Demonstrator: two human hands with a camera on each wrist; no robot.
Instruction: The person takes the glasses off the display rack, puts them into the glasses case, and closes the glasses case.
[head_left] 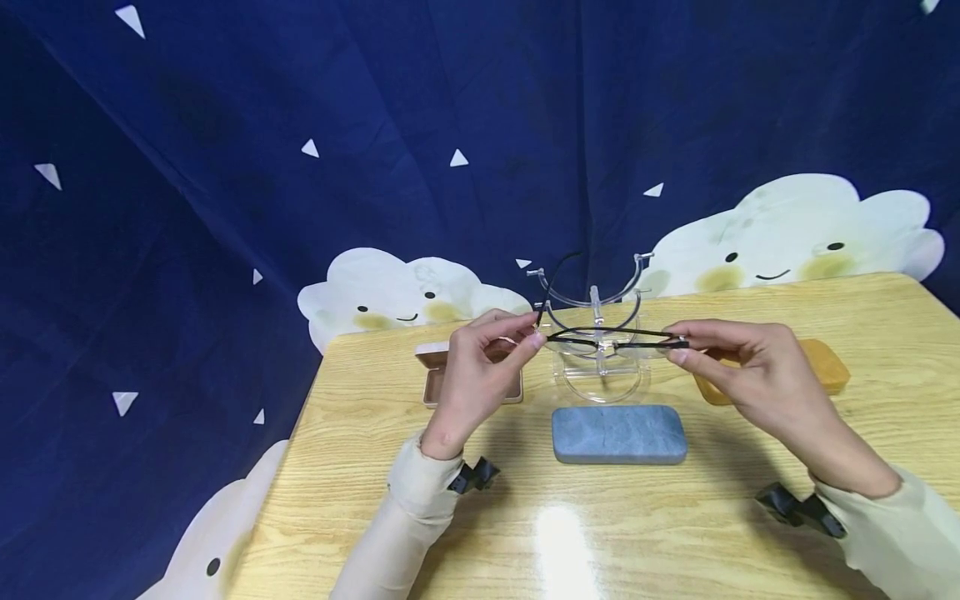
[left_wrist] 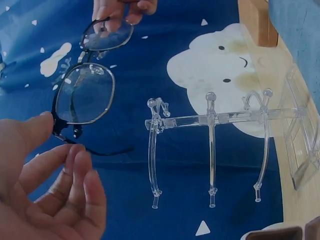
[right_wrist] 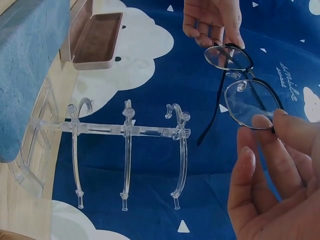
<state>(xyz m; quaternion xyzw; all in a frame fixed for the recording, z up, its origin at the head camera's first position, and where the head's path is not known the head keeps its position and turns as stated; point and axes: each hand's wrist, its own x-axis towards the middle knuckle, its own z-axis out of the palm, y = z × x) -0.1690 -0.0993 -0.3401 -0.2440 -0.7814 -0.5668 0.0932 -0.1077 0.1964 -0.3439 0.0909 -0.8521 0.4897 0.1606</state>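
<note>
A pair of black-framed eyeglasses (head_left: 573, 341) is held up between both hands, above the table and level with the clear display stand (head_left: 597, 307). My left hand (head_left: 483, 367) pinches one end of the frame by the hinge between thumb and fingers. At the opposite end, my right hand (head_left: 757, 375) pinches the other corner. One temple points up and away; the other lies across behind the lenses (left_wrist: 86, 95). In the right wrist view, the thumb and a finger grip the near lens's edge (right_wrist: 252, 102). The stand's several curved bars (right_wrist: 127, 165) are bare.
On the wooden table (head_left: 360, 492), a blue glasses case (head_left: 619, 434) lies in front of the stand. A brown case (right_wrist: 97, 40) stands open at the left, partly behind the left hand. An orange case (head_left: 828, 367) is partly hidden by the right hand. A blue curtain (head_left: 450, 83) hangs behind.
</note>
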